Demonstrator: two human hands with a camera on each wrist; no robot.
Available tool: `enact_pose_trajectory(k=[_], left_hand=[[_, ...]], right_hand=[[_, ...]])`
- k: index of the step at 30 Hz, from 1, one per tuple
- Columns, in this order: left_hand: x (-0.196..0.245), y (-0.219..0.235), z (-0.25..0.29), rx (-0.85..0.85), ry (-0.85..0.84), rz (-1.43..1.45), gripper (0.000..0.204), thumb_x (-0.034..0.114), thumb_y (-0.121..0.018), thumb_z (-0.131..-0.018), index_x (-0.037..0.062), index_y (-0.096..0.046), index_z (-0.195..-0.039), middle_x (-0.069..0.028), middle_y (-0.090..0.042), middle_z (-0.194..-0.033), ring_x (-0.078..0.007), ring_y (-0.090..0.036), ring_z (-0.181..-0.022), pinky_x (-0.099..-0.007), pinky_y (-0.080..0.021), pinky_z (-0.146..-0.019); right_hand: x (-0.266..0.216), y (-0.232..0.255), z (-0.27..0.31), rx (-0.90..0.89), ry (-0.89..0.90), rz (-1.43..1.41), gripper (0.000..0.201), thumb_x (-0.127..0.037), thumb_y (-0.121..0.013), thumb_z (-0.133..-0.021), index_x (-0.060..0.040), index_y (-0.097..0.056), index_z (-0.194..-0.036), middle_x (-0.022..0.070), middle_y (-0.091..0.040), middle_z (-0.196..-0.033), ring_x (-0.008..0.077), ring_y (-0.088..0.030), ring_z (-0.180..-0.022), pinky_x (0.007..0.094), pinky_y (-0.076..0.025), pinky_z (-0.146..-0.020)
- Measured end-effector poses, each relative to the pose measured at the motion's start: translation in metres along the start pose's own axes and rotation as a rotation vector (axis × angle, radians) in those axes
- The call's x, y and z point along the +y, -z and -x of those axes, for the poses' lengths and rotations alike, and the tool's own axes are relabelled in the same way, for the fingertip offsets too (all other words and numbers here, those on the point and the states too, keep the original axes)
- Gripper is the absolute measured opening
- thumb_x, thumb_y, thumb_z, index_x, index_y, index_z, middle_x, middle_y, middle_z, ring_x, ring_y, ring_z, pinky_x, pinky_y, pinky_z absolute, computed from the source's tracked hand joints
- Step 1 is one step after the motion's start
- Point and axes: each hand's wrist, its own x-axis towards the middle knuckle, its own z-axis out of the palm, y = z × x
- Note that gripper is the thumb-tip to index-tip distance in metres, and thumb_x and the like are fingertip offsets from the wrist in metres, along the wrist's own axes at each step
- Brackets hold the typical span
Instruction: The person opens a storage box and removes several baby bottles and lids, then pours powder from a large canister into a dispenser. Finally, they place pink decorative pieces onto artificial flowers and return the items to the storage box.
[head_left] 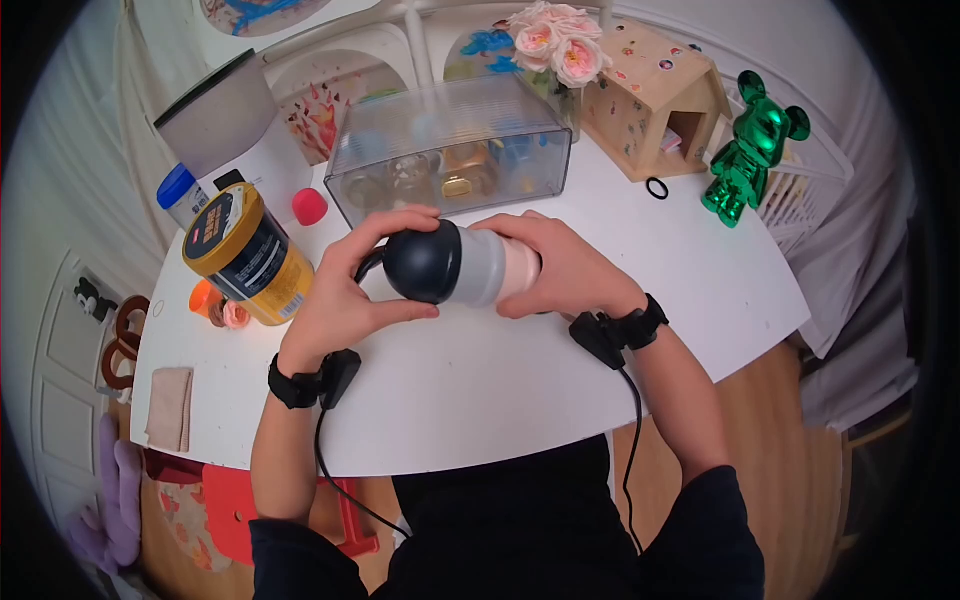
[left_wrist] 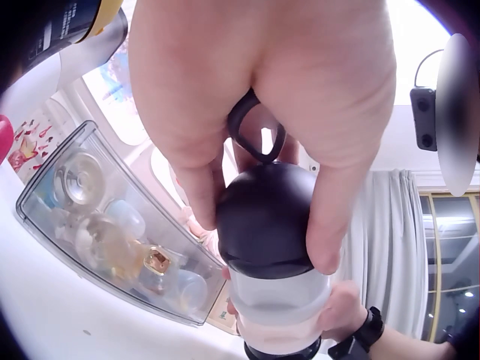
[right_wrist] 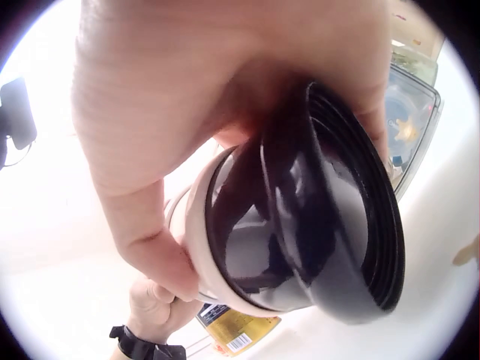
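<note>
Folded beige cloth (head_left: 171,410): on the table (head_left: 400,420), outward of the left hand and nearer the person.

Clear jar with blue cap (head_left: 176,183): capped, beyond the left hand; contents not legible.

Yellow-and-black tub (head_left: 250,255): upright, just outward of the left hand; its lid is on, so the contents are hidden.

Left hand (head_left: 340,285): clasps the bottle's black domed cap (head_left: 422,262), thumb on one side, fingers on the other. The carrying loop (left_wrist: 235,124) sits under the palm, perhaps so the grip can close on the dome itself.

Bottle (head_left: 485,268): on its side between the hands, seemingly raised above the table; held at both ends, probably for steadiness. Translucent grey band, then a pale pink one; whether it holds liquid cannot be told.

Clear box (head_left: 420,110): beyond both hands, holding small glassy bottles and a gold-capped piece (head_left: 457,187); the see-through walls presumably serve to keep them sorted and visible.

Right hand (head_left: 568,265): apart from the left, wrapped round the bottle's lower end; the dark, ridged base (right_wrist: 262,232) is left exposed.

Vase (head_left: 565,100): beyond the right hand, holding pink roses (head_left: 565,45).
</note>
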Motion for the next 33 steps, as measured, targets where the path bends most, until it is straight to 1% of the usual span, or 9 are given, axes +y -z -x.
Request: enact_pose_trajectory(k=[5,8,11,14,17,20,23,29,33], left_hand=[[0.025,0.001,-0.001,0.002,-0.028,-0.158,0.092,0.022,-0.106,-0.071,0.0101,-0.062,-0.152,-0.0092,-0.064,-0.155,-0.0236,-0.062,-0.140,-0.0379,-0.051,-0.114],[0.006,0.007,0.001,0.117,0.321,-0.272,0.089,0.028,-0.106,-0.072,0.0079,-0.065,-0.149,-0.0098,-0.068,-0.144,-0.0231,-0.064,-0.131,-0.0387,-0.052,-0.109],[0.010,0.011,-0.002,-0.094,0.529,-0.224,0.082,0.029,-0.104,-0.074,0.0078,-0.068,-0.145,-0.0076,-0.071,-0.134,-0.0228,-0.065,-0.119,-0.0390,-0.052,-0.105],[0.011,0.011,0.003,-0.084,0.108,-0.247,0.077,0.031,-0.101,-0.077,0.0089,-0.069,-0.144,-0.0063,-0.071,-0.132,-0.0254,-0.063,-0.121,-0.0396,-0.050,-0.106],[0.016,0.019,0.002,-0.082,-0.124,-0.549,0.077,0.036,-0.098,-0.079,0.0106,-0.069,-0.146,-0.0063,-0.072,-0.130,-0.0282,-0.060,-0.125,-0.0405,-0.047,-0.109],[0.037,0.014,0.004,-0.008,-0.003,-0.552,0.076,0.039,-0.099,-0.077,0.0108,-0.073,-0.142,-0.0088,-0.073,-0.128,-0.0295,-0.056,-0.128,-0.0418,-0.045,-0.110],[0.027,0.010,0.002,-0.045,0.346,-0.689,0.076,0.045,-0.100,-0.073,0.0104,-0.077,-0.136,-0.0083,-0.074,-0.126,-0.0279,-0.060,-0.120,-0.0418,-0.046,-0.106],[0.013,0.016,0.005,-0.101,0.048,-0.445,0.081,0.036,-0.106,-0.063,0.0098,-0.078,-0.134,-0.0053,-0.075,-0.123,-0.0255,-0.064,-0.108,-0.0399,-0.048,-0.100],[0.023,0.019,0.002,-0.066,-0.054,-0.385,0.085,0.029,-0.106,-0.061,0.0105,-0.076,-0.138,-0.0046,-0.074,-0.126,-0.0262,-0.060,-0.117,-0.0377,-0.048,-0.101]], right_hand=[[-0.004,0.000,-0.001,-0.045,-0.039,-0.055,0.082,-0.019,-0.088,-0.063,-0.0111,-0.070,-0.143,0.0130,-0.075,-0.122,0.0332,-0.068,-0.114,0.0425,-0.054,-0.107],[0.002,-0.004,-0.002,0.002,-0.004,0.064,0.082,-0.020,-0.088,-0.063,-0.0114,-0.071,-0.142,0.0135,-0.075,-0.121,0.0342,-0.068,-0.113,0.0430,-0.054,-0.106],[0.005,-0.004,-0.002,0.003,0.016,0.165,0.082,-0.020,-0.088,-0.062,-0.0117,-0.071,-0.142,0.0142,-0.076,-0.120,0.0352,-0.067,-0.113,0.0436,-0.054,-0.106],[0.006,-0.004,-0.002,-0.027,0.012,0.172,0.082,-0.021,-0.088,-0.062,-0.0119,-0.071,-0.142,0.0144,-0.076,-0.120,0.0356,-0.067,-0.113,0.0438,-0.054,-0.105],[0.005,-0.004,-0.002,-0.029,0.013,0.119,0.081,-0.021,-0.088,-0.062,-0.0119,-0.071,-0.141,0.0145,-0.076,-0.119,0.0356,-0.067,-0.113,0.0439,-0.054,-0.104],[0.000,-0.005,-0.002,-0.022,0.005,0.104,0.080,-0.021,-0.087,-0.062,-0.0118,-0.072,-0.140,0.0146,-0.076,-0.119,0.0359,-0.067,-0.112,0.0438,-0.054,-0.104],[-0.004,-0.006,-0.001,-0.041,0.010,0.129,0.079,-0.021,-0.088,-0.062,-0.0115,-0.072,-0.139,0.0145,-0.077,-0.118,0.0352,-0.067,-0.111,0.0430,-0.054,-0.105],[0.000,0.001,0.000,-0.158,-0.015,-0.055,0.074,-0.019,-0.088,-0.066,-0.0098,-0.073,-0.138,0.0111,-0.078,-0.117,0.0277,-0.071,-0.108,0.0382,-0.056,-0.102],[-0.001,0.001,0.001,-0.214,-0.106,-0.306,0.074,-0.018,-0.087,-0.069,-0.0086,-0.072,-0.140,0.0098,-0.077,-0.119,0.0249,-0.072,-0.106,0.0366,-0.058,-0.099]])
